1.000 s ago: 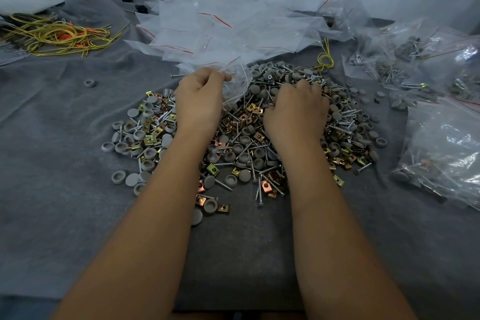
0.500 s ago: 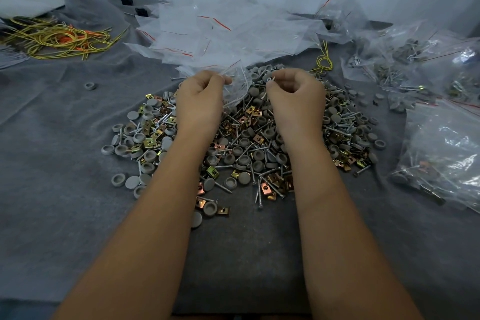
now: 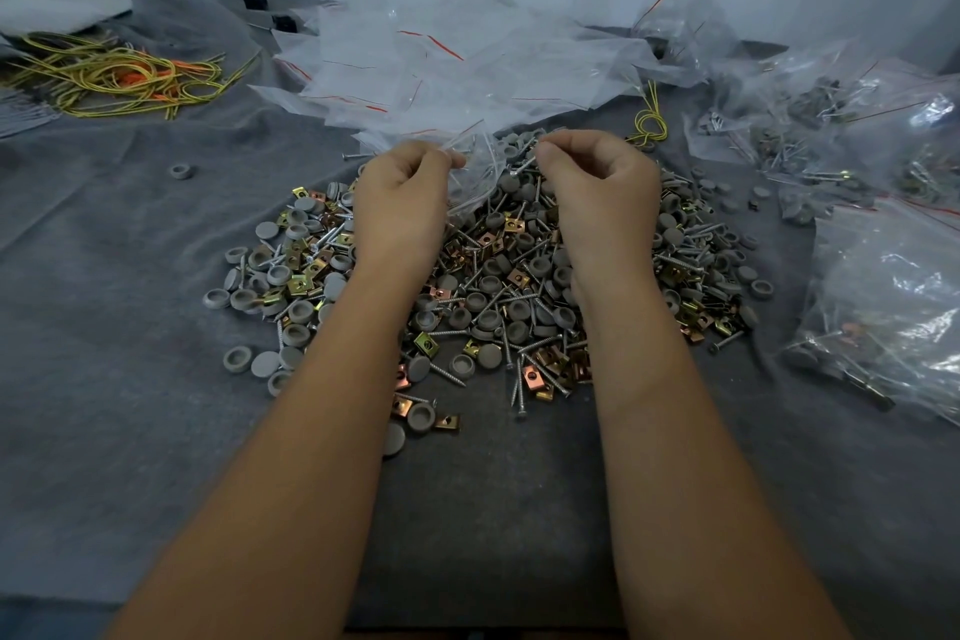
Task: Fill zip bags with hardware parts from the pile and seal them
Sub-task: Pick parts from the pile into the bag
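Head view: zip bag (image 3: 475,172) pinched in left hand (image 3: 402,198) grip, right hand (image 3: 602,192) beside

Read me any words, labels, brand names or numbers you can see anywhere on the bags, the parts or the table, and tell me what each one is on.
None: no readable text anywhere in this view.
The empty zip bags and the filled bags show only red seal lines, no print.
The pile of hardware parts, the grey cloth and the yellow ties bear no markings that can be made out.
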{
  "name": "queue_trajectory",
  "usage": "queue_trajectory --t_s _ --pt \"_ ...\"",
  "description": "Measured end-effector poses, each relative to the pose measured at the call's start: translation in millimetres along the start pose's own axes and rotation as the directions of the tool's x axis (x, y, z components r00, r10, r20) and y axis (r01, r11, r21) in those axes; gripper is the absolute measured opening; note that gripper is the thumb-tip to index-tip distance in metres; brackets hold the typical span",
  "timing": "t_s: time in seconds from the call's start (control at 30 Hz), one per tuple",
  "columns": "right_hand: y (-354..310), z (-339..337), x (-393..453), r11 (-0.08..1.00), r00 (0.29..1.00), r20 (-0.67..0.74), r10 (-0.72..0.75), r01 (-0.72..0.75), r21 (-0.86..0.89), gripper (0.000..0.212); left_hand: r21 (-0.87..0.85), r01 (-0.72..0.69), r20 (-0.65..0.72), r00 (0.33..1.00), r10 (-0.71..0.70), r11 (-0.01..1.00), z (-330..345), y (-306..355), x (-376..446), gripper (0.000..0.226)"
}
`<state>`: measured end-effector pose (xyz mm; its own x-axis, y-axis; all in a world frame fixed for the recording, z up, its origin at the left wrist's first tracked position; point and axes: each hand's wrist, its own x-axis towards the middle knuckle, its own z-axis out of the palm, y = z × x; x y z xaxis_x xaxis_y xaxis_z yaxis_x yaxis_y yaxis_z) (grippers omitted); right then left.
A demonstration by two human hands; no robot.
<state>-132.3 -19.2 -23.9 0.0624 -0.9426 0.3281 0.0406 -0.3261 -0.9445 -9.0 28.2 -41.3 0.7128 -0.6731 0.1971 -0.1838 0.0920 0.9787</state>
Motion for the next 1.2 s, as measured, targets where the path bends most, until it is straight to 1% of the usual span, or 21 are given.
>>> queue_trajectory --t_s 0.27,0.5,0.6,0.7,0.77,0.87,1.0,1.1,1.2 --pt "-4.7 3.3 -4.2 0.997 0.997 0.075 0.013 -0.019 0.081 0.018 0.012 -0.014 0.003 1.0 0.014 1.0 -0.5 -0.1 -0.5 0.025" --pt "-6.8 2.0 -4.2 0.987 0.997 0.057 -0.053 0.043 0.156 0.024 0.014 -0.025 0.009 1.0 0.025 1.0 -0.5 0.2 -1.2 0.026" --pt "-3.7 5.4 -5.0 0.989 0.989 0.097 -0.108 0.097 0.11 0.021 0.018 -0.043 0.006 0.999 0.043 0.999 -0.2 0.7 -2.0 0.025" --pt "1.1 8.8 -6.5 0.994 0.976 0.191 -0.106 0.112 -0.021 0.015 0.01 -0.058 0.007 0.998 0.058 0.998 -0.7 1.5 -1.9 0.024" --pt "2.9 10.5 -7.6 0.989 0.971 0.218 -0.1 0.122 -0.089 0.015 0.005 -0.06 0.009 0.998 0.06 0.998 -1.4 1.5 -1.7 0.024" --pt "2.5 9.5 -7.4 0.992 0.981 0.177 -0.072 0.089 -0.085 0.016 -0.002 -0.055 0.004 0.998 0.055 0.998 -1.3 1.4 -2.0 0.024" --pt "1.6 3.8 -4.0 0.998 0.999 0.041 -0.01 0.012 -0.064 0.02 -0.003 -0.033 -0.009 0.999 0.032 0.999 -0.7 0.8 -1.4 0.026" --pt "4.6 -1.3 -0.5 0.989 0.997 -0.057 0.05 -0.057 -0.137 0.029 0.003 -0.025 -0.005 1.0 0.025 1.0 -0.5 0.5 -0.9 0.026" --pt "5.7 -5.5 2.6 0.949 0.996 -0.083 0.046 -0.069 -0.308 0.031 0.003 -0.024 -0.007 1.0 0.024 1.0 -0.8 0.6 -1.0 0.026"
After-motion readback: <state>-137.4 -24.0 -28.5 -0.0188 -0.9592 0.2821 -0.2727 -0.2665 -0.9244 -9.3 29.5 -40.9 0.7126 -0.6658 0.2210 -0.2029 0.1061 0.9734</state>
